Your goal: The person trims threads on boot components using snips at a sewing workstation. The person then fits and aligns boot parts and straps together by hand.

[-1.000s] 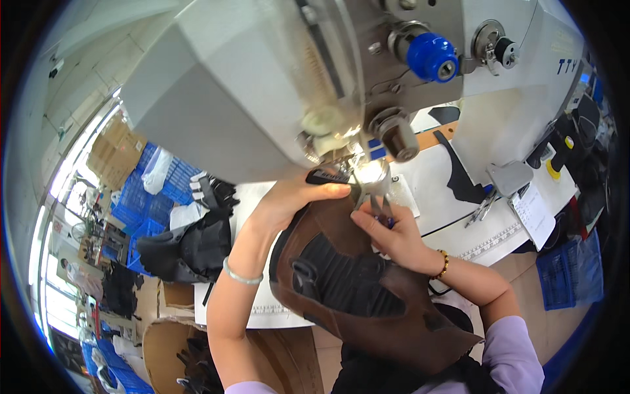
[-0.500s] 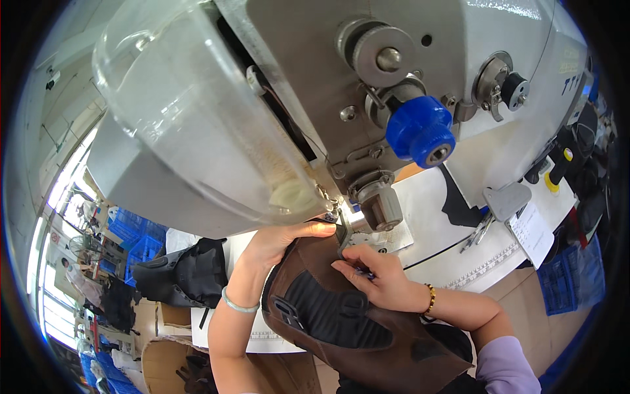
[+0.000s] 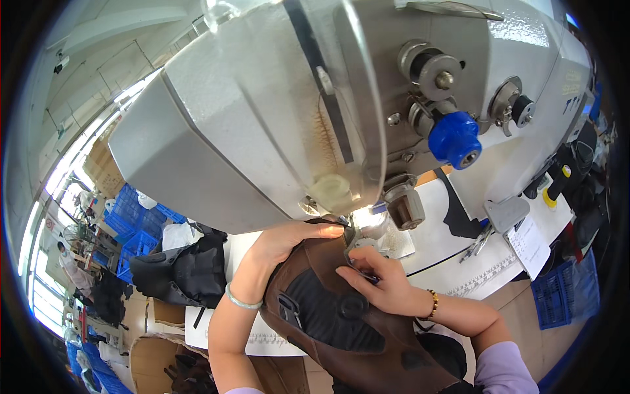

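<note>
A brown leather shoe upper (image 3: 315, 333) with a black ribbed panel hangs over the near edge of the white table, its far end under the sewing machine (image 3: 230, 131). My left hand (image 3: 283, 241) grips the upper's far left edge, thumb on top, close to the stitching area. On the right, my right hand (image 3: 384, 281) rests against the leather with thumb and fingers pinched around a small, slim dark tool (image 3: 369, 277). Most of that tool is hidden by the fingers, so its kind is unclear. The needle area is partly covered by the machine's clear guard.
Black shoe uppers (image 3: 184, 266) lie at the table's left. A black cut piece (image 3: 454, 210), scissors-like metal tools (image 3: 478, 243) and a paper sheet (image 3: 528, 246) are on the right. A blue crate (image 3: 550, 295) stands beyond; a cardboard box (image 3: 154, 361) sits lower left.
The whole view has shifted, so the machine head appears farther right and more of its left side shows. Both hands keep nearly the same place on the upper.
</note>
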Demonstrator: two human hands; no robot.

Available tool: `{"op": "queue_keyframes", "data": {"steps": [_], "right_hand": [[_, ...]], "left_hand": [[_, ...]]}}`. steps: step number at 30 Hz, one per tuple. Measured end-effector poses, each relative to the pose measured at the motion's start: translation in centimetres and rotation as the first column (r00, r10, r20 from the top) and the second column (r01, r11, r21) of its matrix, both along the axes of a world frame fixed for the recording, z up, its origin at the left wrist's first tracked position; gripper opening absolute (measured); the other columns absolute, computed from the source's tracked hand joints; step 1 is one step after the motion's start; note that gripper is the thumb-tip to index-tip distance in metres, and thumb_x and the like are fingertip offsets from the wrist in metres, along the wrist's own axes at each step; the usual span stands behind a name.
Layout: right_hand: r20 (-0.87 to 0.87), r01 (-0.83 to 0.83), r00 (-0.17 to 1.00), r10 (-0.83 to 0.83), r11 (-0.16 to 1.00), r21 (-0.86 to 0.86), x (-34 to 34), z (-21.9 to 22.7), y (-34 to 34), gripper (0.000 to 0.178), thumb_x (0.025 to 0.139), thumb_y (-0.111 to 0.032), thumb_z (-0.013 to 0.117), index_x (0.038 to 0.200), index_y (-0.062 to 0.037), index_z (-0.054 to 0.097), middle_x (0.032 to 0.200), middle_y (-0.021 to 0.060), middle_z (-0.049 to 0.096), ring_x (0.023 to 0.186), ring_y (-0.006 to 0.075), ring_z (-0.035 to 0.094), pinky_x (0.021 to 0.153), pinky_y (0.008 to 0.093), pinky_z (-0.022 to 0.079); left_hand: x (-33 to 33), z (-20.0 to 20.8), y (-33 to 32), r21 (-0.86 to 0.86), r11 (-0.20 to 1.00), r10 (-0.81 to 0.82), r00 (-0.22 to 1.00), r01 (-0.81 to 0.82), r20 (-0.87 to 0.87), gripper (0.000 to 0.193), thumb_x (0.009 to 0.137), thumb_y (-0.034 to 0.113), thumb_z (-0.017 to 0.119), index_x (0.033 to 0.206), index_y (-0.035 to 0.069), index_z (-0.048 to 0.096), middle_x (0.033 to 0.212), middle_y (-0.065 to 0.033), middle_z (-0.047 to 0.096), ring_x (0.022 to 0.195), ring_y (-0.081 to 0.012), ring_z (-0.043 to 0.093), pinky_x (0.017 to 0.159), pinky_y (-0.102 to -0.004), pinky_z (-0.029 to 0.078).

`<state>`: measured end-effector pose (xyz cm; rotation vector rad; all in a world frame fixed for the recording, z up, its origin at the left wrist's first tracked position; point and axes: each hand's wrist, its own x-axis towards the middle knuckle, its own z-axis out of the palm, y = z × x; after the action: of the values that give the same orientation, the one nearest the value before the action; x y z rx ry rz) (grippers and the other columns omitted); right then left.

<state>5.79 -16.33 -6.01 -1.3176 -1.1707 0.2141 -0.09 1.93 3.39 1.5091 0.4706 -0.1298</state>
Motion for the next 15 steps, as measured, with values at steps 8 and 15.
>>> {"op": "queue_keyframes", "data": {"steps": [8, 15], "right_hand": [[-0.124, -0.074, 0.989, 0.083, 0.994, 0.075, 0.8, -0.3, 0.0, 0.023, 0.086, -0.009, 0.064, 0.1, -0.0016, 0.048, 0.062, 0.0058, 0.055, 0.056, 0.0071, 0.048, 0.053, 0.0231, 0.039], [-0.161, -0.073, 0.984, 0.077, 0.997, 0.032, 0.7, -0.1, 0.0, 0.015, 0.085, -0.012, 0.066, 0.09, -0.0002, 0.058, 0.067, 0.005, 0.053, 0.057, 0.0078, 0.044, 0.052, 0.0239, 0.038]], "left_hand": [[0.1, 0.6, -1.7, -0.025, 0.984, 0.179, 0.98, -0.178, 0.082, 0.024, 0.076, -0.001, 0.067, 0.1, -0.004, 0.063, 0.094, -0.0096, 0.065, 0.082, -0.0142, 0.061, 0.074, -0.0262, 0.05], [-0.2, -4.1, 2.9, -0.104, 0.977, 0.207, 0.94, -0.185, 0.272, 0.026, 0.075, -0.008, 0.062, 0.101, -0.007, 0.061, 0.095, -0.0122, 0.065, 0.083, -0.018, 0.064, 0.074, -0.0277, 0.053]]}}
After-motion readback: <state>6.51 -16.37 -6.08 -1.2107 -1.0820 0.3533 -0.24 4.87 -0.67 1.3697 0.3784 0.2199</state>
